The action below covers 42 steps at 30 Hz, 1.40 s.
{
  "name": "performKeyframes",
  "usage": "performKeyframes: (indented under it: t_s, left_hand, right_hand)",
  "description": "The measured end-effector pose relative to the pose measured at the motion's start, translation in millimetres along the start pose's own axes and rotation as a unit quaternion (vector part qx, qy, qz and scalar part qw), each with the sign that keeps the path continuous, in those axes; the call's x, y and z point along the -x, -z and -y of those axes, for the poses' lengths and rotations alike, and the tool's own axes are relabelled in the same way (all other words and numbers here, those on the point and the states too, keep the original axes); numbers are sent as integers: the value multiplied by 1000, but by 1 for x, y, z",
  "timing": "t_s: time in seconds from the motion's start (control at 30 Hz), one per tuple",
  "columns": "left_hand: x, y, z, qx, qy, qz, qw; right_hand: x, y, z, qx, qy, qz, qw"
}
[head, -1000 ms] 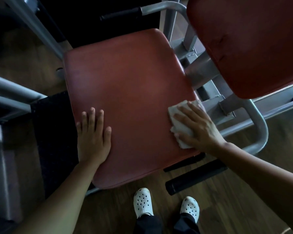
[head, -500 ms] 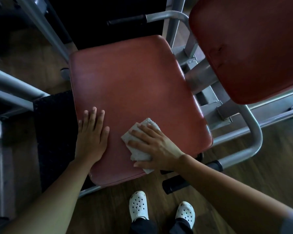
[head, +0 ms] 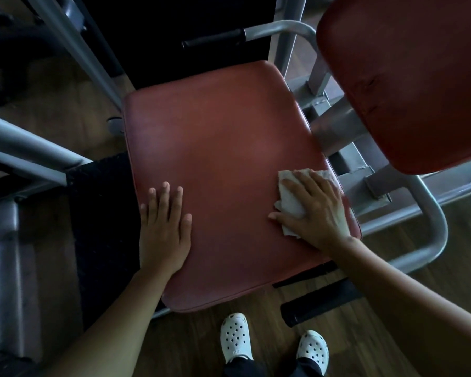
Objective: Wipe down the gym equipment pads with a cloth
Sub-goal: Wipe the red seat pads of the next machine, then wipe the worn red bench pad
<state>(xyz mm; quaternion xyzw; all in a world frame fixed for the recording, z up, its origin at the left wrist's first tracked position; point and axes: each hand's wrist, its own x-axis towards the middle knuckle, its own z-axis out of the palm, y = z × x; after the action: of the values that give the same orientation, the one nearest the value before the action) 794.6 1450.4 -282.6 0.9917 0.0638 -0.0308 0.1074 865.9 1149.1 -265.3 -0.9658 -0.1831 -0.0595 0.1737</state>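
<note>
Presently, the right hand point(head: 314, 213) presses a pale cloth point(head: 290, 204) flat onto the red seat pad point(head: 223, 137), close to the pad's right edge in its nearer half. The fingers lie straight across the cloth, so the grip is apart, pinning rather than clasping. The left hand point(head: 163, 232) rests palm-down at the pad's left edge, grip likewise apart, holding nothing.

Probable hazards: since only pressure holds the cloth, a stroke carried past the right edge could let it slip free and fall among the grey frame tubes point(head: 430, 227) or onto the wooden floor point(head: 191, 344). A bunched cloth may also skip strips of the surface. The upper pad point(head: 408, 77), at upper right, could be overlooked.

The cloth is small, off-white, unevenly folded, ragged along its lower edge, and largely hidden beneath the hand. Whether it is damp cannot be told.
</note>
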Motion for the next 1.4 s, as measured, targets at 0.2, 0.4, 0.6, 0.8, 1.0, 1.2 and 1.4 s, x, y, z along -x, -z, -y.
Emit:
performKeyframes:
  t_s: [0.2, 0.4, 0.6, 0.8, 1.0, 1.2, 1.4]
  left_hand:
    - [1, 7, -11, 18, 30, 10, 999]
    - [11, 29, -50, 86, 64, 28, 994]
    - [25, 73, -103, 182, 9, 34, 983]
    - [41, 137, -164, 187, -64, 22, 980]
    - [62, 181, -232, 151, -147, 28, 977]
    - [92, 191, -314, 167, -238, 52, 955]
    - [115, 176, -432, 159, -297, 107, 935]
  right_hand:
    - [14, -12, 41, 12, -26, -66, 997]
    - [11, 8, 50, 32, -61, -36, 997]
    - [22, 72, 64, 6, -112, -25, 993]
    - [53, 158, 68, 2, -168, -41, 985]
    - [108, 236, 51, 42, -235, -95, 966]
    - [179, 298, 6, 68, -327, -135, 933]
    - [254, 355, -74, 91, -396, -171, 898]
